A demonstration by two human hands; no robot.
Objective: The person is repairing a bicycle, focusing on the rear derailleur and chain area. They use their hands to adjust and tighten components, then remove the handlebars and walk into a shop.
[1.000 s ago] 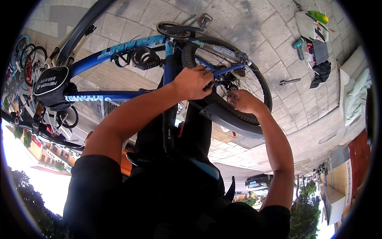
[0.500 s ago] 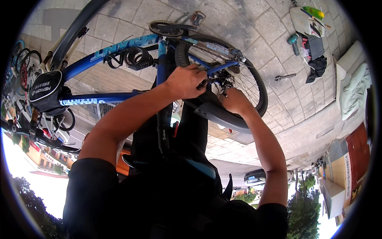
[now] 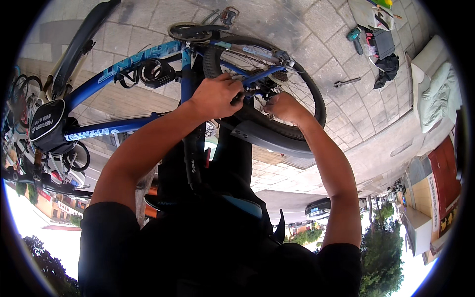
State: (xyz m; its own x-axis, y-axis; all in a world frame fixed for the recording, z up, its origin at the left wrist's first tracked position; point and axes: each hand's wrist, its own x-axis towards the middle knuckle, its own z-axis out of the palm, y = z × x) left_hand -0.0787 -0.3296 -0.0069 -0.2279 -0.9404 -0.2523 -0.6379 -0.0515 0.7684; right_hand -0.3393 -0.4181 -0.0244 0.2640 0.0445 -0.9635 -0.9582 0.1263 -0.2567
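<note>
A blue bicycle frame [image 3: 111, 126] is tilted over in front of me, with a coiled cable lock [image 3: 154, 73] and a black bag [image 3: 49, 126] on it. My left hand [image 3: 217, 96] is curled at the rear of the frame, beside the black tyre [image 3: 212, 62], round something dark that I cannot make out. My right hand [image 3: 284, 106] is pinched among small parts below the rear cassette [image 3: 278, 76], inside the wheel's outline; what its fingertips grip is hidden. A dark mudguard [image 3: 269, 143] runs along the wheel's lower side, under both hands.
On the paving [image 3: 316, 29] at right lie a teal drill [image 3: 356, 40], a pale bag [image 3: 363, 12], a black case [image 3: 381, 43], dark cloth [image 3: 386, 69] and a wrench [image 3: 346, 82]. A pale cushioned item [image 3: 435, 104] is at far right. Other bicycles [image 3: 22, 104] stand at far left.
The bicycle and both hands have shifted left and up in the view. My right hand's fingers have moved slightly, staying among the parts by the rear hub. My left hand keeps its curled position.
</note>
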